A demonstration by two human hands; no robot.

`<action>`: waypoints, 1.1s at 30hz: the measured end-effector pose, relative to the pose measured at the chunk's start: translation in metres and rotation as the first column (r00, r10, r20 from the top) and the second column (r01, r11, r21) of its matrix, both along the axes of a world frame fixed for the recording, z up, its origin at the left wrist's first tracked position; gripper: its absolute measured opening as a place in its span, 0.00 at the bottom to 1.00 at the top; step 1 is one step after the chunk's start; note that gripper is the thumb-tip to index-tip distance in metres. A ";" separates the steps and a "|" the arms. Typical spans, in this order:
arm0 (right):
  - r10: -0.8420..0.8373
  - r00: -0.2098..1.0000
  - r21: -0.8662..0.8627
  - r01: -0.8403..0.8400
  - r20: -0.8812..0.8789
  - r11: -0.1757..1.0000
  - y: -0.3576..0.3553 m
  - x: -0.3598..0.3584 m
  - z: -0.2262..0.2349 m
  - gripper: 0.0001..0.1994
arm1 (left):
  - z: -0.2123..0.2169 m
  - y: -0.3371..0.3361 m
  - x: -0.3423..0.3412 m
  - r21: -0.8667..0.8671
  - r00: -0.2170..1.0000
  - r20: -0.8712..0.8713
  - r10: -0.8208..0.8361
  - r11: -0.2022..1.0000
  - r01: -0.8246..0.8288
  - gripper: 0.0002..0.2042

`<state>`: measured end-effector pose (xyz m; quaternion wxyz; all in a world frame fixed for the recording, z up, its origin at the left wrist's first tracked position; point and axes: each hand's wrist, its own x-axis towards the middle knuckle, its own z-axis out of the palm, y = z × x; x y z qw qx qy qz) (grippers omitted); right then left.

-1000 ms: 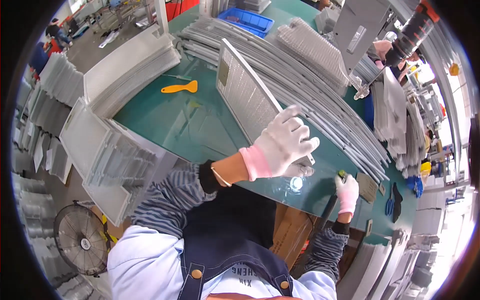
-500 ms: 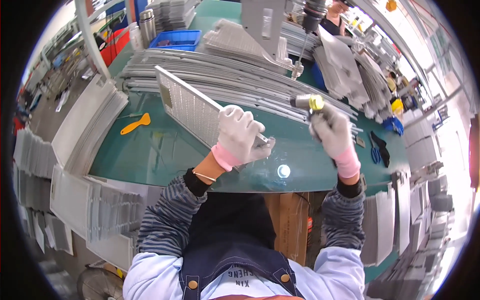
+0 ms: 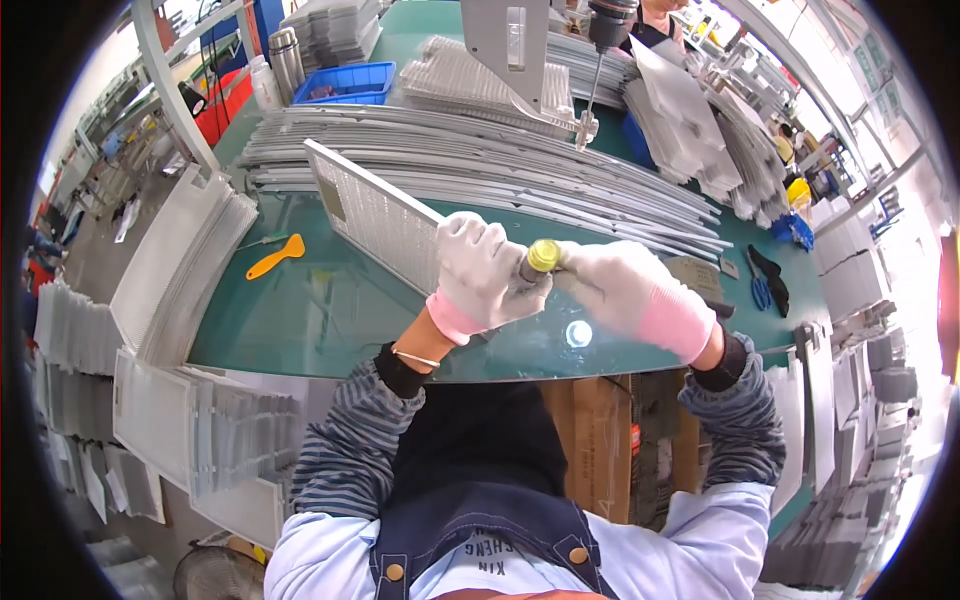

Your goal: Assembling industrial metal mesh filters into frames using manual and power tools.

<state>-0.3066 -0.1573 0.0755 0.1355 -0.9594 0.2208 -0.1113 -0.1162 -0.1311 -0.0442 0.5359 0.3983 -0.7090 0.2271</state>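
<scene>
My left hand (image 3: pixel 484 275), in a white glove with a pink cuff, is closed around the near corner of a mesh panel (image 3: pixel 380 225) with a light metal frame. The panel stands tilted on its edge on the green table. My right hand (image 3: pixel 630 290), gloved likewise, grips a mallet whose handle is mostly hidden. The yellow-faced mallet head (image 3: pixel 541 258) is right against the left glove's fingers, at the panel corner; whether it touches the frame, I cannot tell.
Long metal strips (image 3: pixel 440 150) lie across the table behind the panel. An orange scraper (image 3: pixel 275 258) lies left; blue-handled snips (image 3: pixel 760 290) lie right. A drill-like machine (image 3: pixel 590 120) and blue bin (image 3: pixel 350 82) stand behind. Stacked panels (image 3: pixel 185 265) flank the table; a co-worker (image 3: pixel 660 20) is beyond.
My right hand has swung the mallet left and down, from raised at the right to the panel corner by my left hand. The left hand keeps its hold on the panel.
</scene>
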 end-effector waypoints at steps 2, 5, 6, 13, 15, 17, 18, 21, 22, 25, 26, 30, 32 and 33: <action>-0.010 1.000 0.021 0.010 -0.025 1.000 -0.003 -0.002 -0.009 0.11 | -0.004 0.002 0.003 0.016 1.000 -0.010 0.003 1.000 -0.003 0.15; -0.255 0.942 0.226 0.205 0.219 0.952 -0.009 -0.009 -0.053 0.11 | -0.009 0.009 0.007 0.022 0.997 -0.024 0.075 0.997 -0.075 0.15; -0.384 0.881 0.283 0.307 0.275 0.909 -0.015 -0.019 -0.081 0.11 | -0.008 0.009 0.005 0.011 0.996 -0.035 0.083 0.997 -0.083 0.15; -0.403 0.858 -0.400 0.507 0.318 0.764 -0.125 -0.064 -0.108 0.11 | -0.005 0.011 0.002 0.004 0.997 -0.069 0.019 1.000 -0.019 0.14; -0.122 0.810 -0.411 0.413 0.573 0.813 -0.139 -0.011 0.015 0.12 | -0.005 0.015 0.003 0.010 0.997 -0.061 0.054 0.999 -0.053 0.14; 0.018 0.709 -0.352 0.329 0.705 0.876 -0.164 0.021 0.106 0.14 | -0.004 0.013 -0.002 -0.002 0.996 -0.063 0.059 0.998 -0.060 0.13; 0.016 0.580 -0.172 0.216 0.814 0.961 -0.157 0.057 0.138 0.16 | -0.005 0.012 -0.001 0.004 0.996 -0.060 0.061 0.998 -0.061 0.13; -0.080 0.560 0.024 0.107 0.825 0.994 -0.126 0.115 0.184 0.18 | -0.005 0.009 0.000 -0.003 0.997 -0.057 0.058 0.998 -0.058 0.13; -0.145 0.666 0.046 0.164 0.732 0.985 -0.122 0.119 0.191 0.17 | -0.005 0.008 -0.003 0.001 0.997 -0.066 0.027 1.000 -0.027 0.13; -0.206 0.473 0.199 0.065 0.857 0.978 -0.064 0.115 0.201 0.11 | -0.002 0.008 0.002 -0.010 0.994 -0.102 0.026 1.000 -0.028 0.15; -0.239 0.440 0.230 0.074 0.866 0.970 -0.051 0.103 0.202 0.11 | -0.001 0.009 -0.004 -0.031 0.993 -0.118 0.002 1.000 -0.005 0.16; -0.379 0.522 0.377 0.114 0.764 0.919 -0.008 0.117 0.142 0.11 | 0.003 0.014 0.003 0.044 0.995 -0.076 0.069 0.997 -0.066 0.23; -0.392 0.442 0.432 0.011 0.807 0.902 0.000 0.113 0.132 0.11 | 0.003 0.011 -0.004 -0.017 0.990 -0.134 0.043 0.999 -0.045 0.24; -0.397 0.446 0.439 0.012 0.802 0.899 0.004 0.114 0.131 0.11 | 0.003 0.010 -0.005 -0.016 0.992 -0.125 0.021 1.000 -0.023 0.22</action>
